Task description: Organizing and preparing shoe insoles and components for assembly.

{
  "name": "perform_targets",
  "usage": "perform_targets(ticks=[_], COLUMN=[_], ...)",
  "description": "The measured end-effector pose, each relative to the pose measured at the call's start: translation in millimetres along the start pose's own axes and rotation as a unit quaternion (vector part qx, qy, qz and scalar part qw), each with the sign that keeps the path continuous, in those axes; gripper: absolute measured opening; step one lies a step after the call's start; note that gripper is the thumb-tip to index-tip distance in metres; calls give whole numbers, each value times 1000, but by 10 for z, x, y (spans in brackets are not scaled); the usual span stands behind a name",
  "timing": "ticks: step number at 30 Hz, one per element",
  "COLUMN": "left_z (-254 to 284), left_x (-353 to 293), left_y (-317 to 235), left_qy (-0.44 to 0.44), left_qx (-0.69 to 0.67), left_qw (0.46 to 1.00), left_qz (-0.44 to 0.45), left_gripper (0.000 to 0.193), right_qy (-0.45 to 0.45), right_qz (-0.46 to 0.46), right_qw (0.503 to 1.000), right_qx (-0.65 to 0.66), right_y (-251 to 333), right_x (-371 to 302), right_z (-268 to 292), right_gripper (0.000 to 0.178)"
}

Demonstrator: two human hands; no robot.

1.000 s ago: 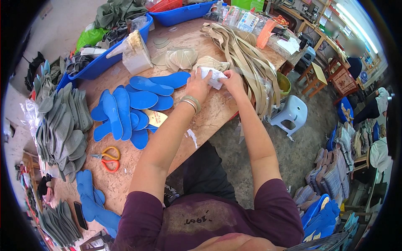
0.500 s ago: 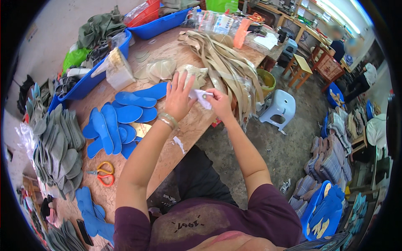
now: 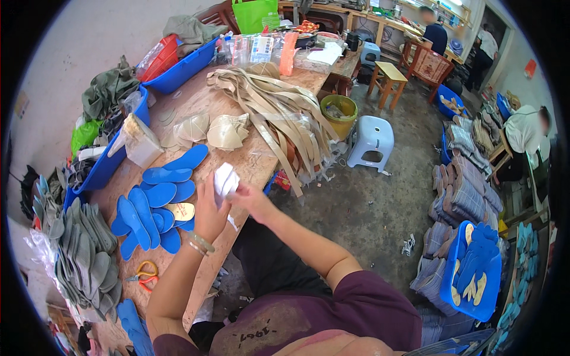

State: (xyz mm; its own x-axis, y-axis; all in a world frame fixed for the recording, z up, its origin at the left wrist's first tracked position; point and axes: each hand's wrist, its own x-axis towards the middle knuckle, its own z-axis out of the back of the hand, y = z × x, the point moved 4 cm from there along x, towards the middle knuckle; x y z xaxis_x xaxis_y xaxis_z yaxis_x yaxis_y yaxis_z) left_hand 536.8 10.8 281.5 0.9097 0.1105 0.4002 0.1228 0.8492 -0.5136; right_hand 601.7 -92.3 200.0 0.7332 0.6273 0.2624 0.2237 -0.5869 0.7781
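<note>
My left hand is closed on one side of a small white folded piece, which looks like paper or thin cloth. Fingers of my right hand pinch its lower right side, so both hands hold it just above the front edge of the table. To the left of my hands lies a loose pile of blue insoles, with one pale yellow insole among them. Orange-and-yellow-handled scissors rest nearer to me. My fingers hide part of the white piece.
Tan strips drape over the table's right edge, beside a yellow-green bin and a pale blue stool. Grey insoles are stacked at left. A blue crate stands at right. Several people are farther off.
My left hand, spread flat before, has closed on the white piece, which now looks bulkier. Both hands have come nearer to me. The whole view has swung to the right.
</note>
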Motion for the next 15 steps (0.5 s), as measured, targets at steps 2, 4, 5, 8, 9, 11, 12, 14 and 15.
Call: perform_targets(ticks=[2,4,5,8,9,11,12,14,15], left_z=[30,75,96,170,212,293,326,445,494], left_x=[-217,-416,-519,-844,-953,-1133,-1225,-1466,-1581], left_y=[26,60,90,208,195,204,199,151,132], left_qy=[46,64,81,139,147,133,114,98,67], left_qx=[-19,-27,-52,-242,-280,-351,-447,-484,-532], left_qw=[999,997,994,938,926,889,833,799,758], left_qz=[12,28,51,204,207,261,305,343,371], left_gripper=[69,69,69,70,68,66,64,54,49], right_qy=[-25,-76,-56,-49,-33,-19,-14,-8,-16], right_qz=[-43,-51,-71,-73,-52,-34,-77,-122,-126], right_qw=[997,995,993,993,995,996,986,989,989], right_qx=[-53,-42,-82,-76,-83,-85,-144,-84,-71], right_y=[-138,-243,-280,-287,-250,-174,-161,-159,-151], right_x=[-134,-232,-283,-457,-509,-615,-652,-725,-767], right_z=[-71,-137,-177,-295,-345,-424,-430,-518,-555], right_gripper=[26,21,21,21,21,21,21,22,22])
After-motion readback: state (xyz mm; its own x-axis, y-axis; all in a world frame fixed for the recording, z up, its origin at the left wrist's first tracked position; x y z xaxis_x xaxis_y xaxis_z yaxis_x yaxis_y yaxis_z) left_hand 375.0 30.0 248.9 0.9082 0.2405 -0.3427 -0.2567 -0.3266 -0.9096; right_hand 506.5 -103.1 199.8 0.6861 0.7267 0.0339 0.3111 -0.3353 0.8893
